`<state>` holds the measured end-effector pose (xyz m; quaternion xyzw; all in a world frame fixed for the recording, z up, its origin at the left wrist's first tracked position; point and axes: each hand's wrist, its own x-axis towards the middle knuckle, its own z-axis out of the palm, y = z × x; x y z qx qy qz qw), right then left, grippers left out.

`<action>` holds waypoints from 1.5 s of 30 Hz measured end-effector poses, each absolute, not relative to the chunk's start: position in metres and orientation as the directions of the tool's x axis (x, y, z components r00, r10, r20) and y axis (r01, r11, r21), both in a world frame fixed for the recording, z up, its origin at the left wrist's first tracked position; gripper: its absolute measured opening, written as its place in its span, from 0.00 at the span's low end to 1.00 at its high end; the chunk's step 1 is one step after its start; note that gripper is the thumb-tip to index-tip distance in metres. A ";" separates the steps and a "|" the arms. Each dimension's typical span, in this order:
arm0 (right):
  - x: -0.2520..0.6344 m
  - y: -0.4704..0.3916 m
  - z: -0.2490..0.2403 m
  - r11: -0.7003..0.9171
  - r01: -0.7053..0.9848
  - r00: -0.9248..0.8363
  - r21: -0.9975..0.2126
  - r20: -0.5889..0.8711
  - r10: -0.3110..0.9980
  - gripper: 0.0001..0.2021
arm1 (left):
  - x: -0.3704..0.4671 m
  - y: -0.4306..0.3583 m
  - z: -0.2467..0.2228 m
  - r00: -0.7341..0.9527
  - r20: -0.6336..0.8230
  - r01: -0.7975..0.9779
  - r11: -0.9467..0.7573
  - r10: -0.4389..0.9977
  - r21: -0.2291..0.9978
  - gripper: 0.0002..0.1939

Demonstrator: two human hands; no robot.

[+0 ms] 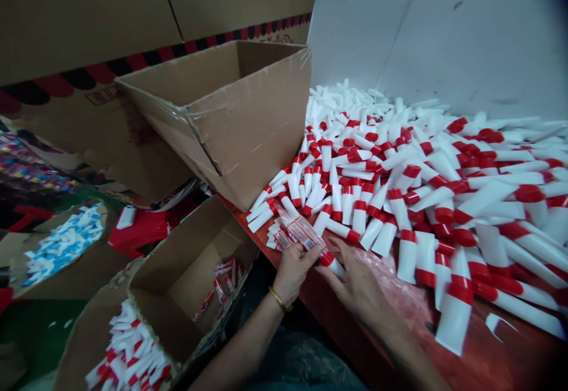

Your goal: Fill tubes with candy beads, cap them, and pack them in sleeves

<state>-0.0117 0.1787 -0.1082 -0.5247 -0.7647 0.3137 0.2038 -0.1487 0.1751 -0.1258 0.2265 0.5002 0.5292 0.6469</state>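
My left hand (293, 272), with a gold bangle at the wrist, is closed on a clear plastic sleeve (302, 231) with red print. My right hand (355, 275) grips a white tube (336, 268) by its white end, fingers around its side. The tube's red cap end lies at the sleeve's near end, between both hands; how far inside it is, I cannot make out. Just beyond my left hand, several small printed packets or sleeves (284, 238) rest at the table edge. A large heap of white tubes with red caps (368, 184) spreads beyond and right of my hands.
A tall cardboard box (252, 125) stands on the red table (479, 361) at the heap's left. Below, an open carton (155, 272) holds several red packets (226, 281). White-and-red pieces (133, 355) fill a lower carton; blue-and-white pieces (66, 243) fill another at far left.
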 end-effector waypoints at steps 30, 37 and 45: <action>-0.008 0.177 -0.113 0.262 0.596 -0.561 -0.759 -0.160 0.812 0.18 | -0.142 0.170 -0.127 -0.065 -0.371 -0.556 0.275 0.926 0.784 0.23; -0.025 0.175 -0.120 -0.037 0.359 -0.533 -0.933 -0.238 0.812 0.18 | -0.148 0.161 -0.135 -0.104 -0.344 -0.496 0.251 0.933 0.831 0.20; -0.035 0.176 -0.125 0.105 0.442 -0.584 -0.891 -0.197 0.787 0.12 | -0.189 0.144 -0.146 -0.285 -0.415 -0.470 0.251 0.864 0.846 0.24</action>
